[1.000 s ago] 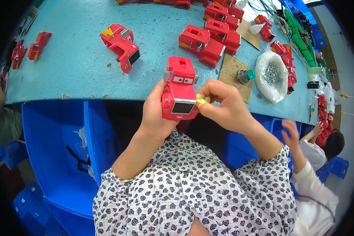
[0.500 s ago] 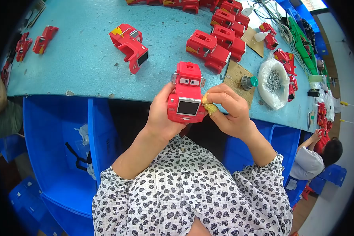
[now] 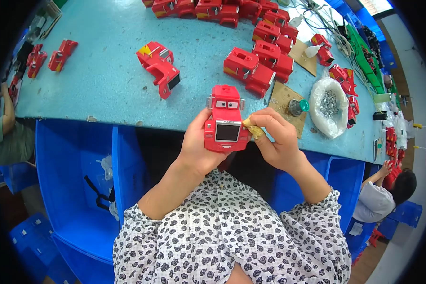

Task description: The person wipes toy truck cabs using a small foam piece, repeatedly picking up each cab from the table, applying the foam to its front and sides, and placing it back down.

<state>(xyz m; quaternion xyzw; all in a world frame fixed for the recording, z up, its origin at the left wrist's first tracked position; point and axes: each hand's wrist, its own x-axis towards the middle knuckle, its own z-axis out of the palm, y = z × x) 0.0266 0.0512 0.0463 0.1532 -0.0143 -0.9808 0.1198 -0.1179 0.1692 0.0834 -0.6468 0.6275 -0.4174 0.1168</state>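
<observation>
Blue worktable (image 3: 104, 75) across upper frame; at centre, left hand (image 3: 196, 146) clasps a red toy truck (image 3: 226, 115), right hand (image 3: 280, 140) pinches yellowish wad (image 3: 255, 130) beside it.

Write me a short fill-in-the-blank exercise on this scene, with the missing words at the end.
1. The red toy truck in the left hand has the word ____ above its dark front panel.
2. The material at the fingertips of the right hand is pale ____.
3. The jar on the cardboard has a ____ lid.
4. The bag holding small silvery pieces is ____ in colour.

Missing words: MACK; yellow; green; white.
</observation>
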